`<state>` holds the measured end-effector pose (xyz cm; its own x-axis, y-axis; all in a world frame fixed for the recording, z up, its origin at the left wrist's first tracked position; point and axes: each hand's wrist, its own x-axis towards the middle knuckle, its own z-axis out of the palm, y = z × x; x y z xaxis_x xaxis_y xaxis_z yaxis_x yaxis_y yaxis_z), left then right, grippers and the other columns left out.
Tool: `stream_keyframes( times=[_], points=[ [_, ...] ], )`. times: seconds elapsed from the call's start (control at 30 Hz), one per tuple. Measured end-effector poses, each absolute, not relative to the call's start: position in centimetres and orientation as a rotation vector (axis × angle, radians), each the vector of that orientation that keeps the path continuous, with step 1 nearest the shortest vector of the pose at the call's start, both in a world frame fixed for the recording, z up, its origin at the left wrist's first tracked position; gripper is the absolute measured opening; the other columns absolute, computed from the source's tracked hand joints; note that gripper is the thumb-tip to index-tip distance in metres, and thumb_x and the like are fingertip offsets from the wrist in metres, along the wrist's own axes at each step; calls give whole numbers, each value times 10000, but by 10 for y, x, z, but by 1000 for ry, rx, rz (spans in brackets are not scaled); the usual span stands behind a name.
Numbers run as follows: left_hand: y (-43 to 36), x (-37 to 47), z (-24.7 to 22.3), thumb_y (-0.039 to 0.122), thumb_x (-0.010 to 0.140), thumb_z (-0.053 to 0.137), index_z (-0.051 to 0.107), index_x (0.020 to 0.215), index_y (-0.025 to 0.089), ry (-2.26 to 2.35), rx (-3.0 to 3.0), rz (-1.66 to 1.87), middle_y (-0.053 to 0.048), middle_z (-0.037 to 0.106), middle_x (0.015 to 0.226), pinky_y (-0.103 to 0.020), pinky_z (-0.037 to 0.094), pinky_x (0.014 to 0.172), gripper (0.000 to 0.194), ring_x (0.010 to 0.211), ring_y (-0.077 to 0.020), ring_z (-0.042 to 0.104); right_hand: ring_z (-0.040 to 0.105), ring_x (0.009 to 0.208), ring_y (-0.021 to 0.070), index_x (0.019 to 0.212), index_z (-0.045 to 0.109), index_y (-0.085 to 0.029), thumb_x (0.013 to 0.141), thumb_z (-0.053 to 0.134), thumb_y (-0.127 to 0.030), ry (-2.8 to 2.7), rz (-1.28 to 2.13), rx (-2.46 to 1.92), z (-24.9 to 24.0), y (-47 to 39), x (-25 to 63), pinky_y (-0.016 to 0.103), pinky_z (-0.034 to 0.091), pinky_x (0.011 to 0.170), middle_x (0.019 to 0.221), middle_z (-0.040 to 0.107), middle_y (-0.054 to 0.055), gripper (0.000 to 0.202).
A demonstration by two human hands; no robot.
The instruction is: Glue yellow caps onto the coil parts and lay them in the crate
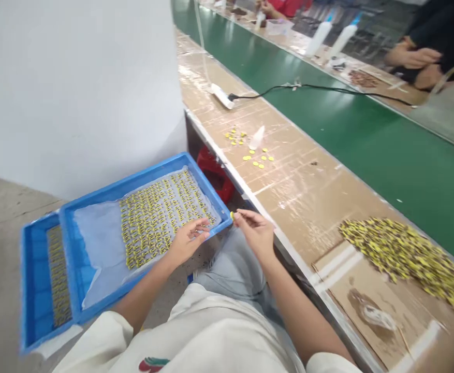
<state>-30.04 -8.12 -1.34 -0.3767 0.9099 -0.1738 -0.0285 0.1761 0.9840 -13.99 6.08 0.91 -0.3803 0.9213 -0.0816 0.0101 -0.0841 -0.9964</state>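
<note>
My right hand [258,233] is closed in a pinch on a small yellow disc [232,215], just off the corner of a blue tray. My left hand [188,241] is over the near rim of this blue tray [123,182], fingers loosely bent and apart, with nothing visible between them. Inside the tray, rows of small yellow-and-dark pieces [152,220] cover much of a whitish sheet [98,233]; the left part of the sheet is bare.
A second blue tray [30,290] sits partly beneath the first. On the workbench [300,202] lie a large heap of yellow-and-brown pieces [401,251], loose yellow discs [261,166], a power strip [222,96] and cardboard [366,305]. Across the green belt [327,129] are a co-worker's hands [416,62].
</note>
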Motion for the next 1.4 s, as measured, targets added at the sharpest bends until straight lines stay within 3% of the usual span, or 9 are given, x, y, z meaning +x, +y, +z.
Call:
stream_keyframes(
  times=[0.1, 0.27, 0.53, 0.67, 0.87, 1.03, 1.2, 1.4],
  points=[
    [-100, -311, -10, 350, 785, 684, 604, 1238, 218, 1491, 844, 1472, -112, 618, 1267, -377, 512, 931, 479, 1074, -223, 631, 651, 640, 174, 876, 720, -224, 706, 753, -426, -1577, 1770, -917, 7, 18, -186, 355, 586, 658, 717, 699, 28, 266],
    [-148, -331, -11, 318, 738, 738, 687, 1078, 185, 1482, 569, 1749, -92, 715, 1044, -384, 533, 897, 368, 941, -209, 677, 687, 710, 193, 890, 724, -243, 711, 755, -414, -1714, 2073, -727, 0, -22, -234, 384, 607, 717, 847, 732, 31, 250],
    [-213, -358, -21, 341, 743, 728, 671, 980, 146, 1749, 371, 1880, -74, 716, 913, -317, 542, 799, 313, 838, -163, 668, 664, 724, 146, 1048, 693, -217, 668, 804, -360, -1786, 2399, -602, -20, -63, -281, 338, 586, 736, 860, 723, 33, 421],
    [-263, -397, -46, 415, 795, 643, 625, 1085, 149, 2243, 318, 1465, -82, 702, 1059, -288, 514, 863, 394, 933, -150, 654, 671, 804, 155, 1060, 680, -200, 624, 824, -370, -1832, 2496, -625, -40, -76, -292, 356, 575, 809, 974, 721, 66, 491],
    [-324, -436, -105, 307, 693, 729, 690, 880, 104, 2348, 192, 1008, -78, 718, 807, -299, 518, 753, 278, 757, -168, 657, 685, 725, 193, 996, 713, -155, 670, 743, -493, -2125, 2275, -777, -82, -77, -297, 373, 586, 716, 872, 737, 92, 471],
    [-326, -437, -132, 237, 682, 754, 688, 831, 121, 2275, 231, 692, -30, 697, 760, -290, 514, 730, 200, 732, -153, 647, 681, 745, 206, 938, 741, -170, 670, 730, -502, -2245, 2112, -798, -98, -71, -306, 351, 556, 712, 846, 741, 86, 427],
    [-322, -436, -133, 349, 856, 610, 639, 946, 122, 2217, 245, 448, -39, 667, 920, -352, 533, 774, 246, 831, -152, 636, 693, 762, 219, 922, 737, -169, 679, 721, -486, -2286, 2082, -791, -103, -72, -312, 357, 557, 726, 816, 739, 82, 400],
    [-321, -433, -134, 361, 880, 573, 605, 1089, 140, 2179, 253, 294, -73, 626, 1103, -385, 531, 823, 307, 960, -189, 615, 704, 777, 219, 954, 716, -154, 693, 720, -474, -2289, 2132, -765, -109, -76, -312, 348, 574, 725, 848, 740, 93, 413]
  ],
)
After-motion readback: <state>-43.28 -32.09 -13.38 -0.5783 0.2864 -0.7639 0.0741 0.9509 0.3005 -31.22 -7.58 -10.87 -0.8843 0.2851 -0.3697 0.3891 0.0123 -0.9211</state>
